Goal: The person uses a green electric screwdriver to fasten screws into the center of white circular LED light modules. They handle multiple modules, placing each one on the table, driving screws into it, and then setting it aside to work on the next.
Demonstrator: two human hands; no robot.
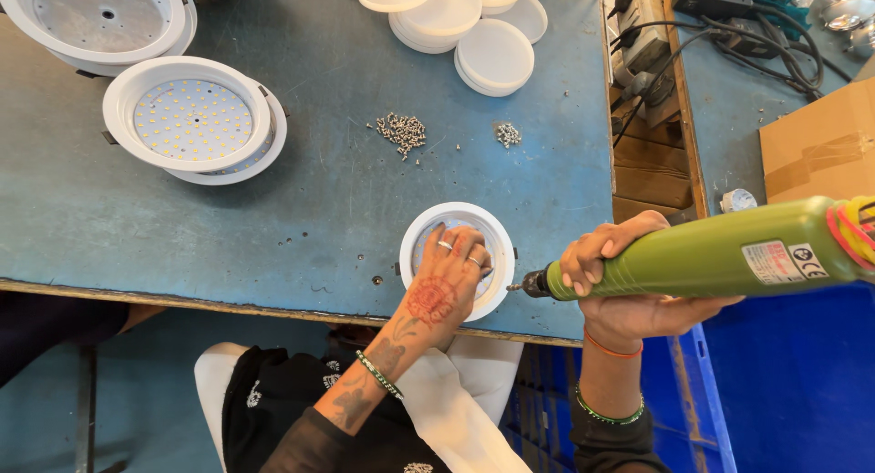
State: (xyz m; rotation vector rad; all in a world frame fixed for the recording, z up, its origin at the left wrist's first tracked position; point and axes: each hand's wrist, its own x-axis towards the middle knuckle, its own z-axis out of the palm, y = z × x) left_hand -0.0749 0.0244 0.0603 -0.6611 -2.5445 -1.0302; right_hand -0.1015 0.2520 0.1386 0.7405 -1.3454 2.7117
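Near the front edge of the worn blue worktable (pixel 319 209), the left hand (pixel 444 286) lies flat with fingers spread on a small round white downlight housing (pixel 497 241), pressing it down rather than gripping it. Just right of that housing, the right hand (pixel 624 286) is wrapped tight around a chunky green plastic electric screwdriver (pixel 720 254), its bit tip right at the housing's rim. Behind the housing there are two little piles of silver screws (pixel 402 132), farther back a stack of round white diffuser covers (pixel 474 26), and off to the back-left a bigger white downlight with an LED panel (pixel 191 119).
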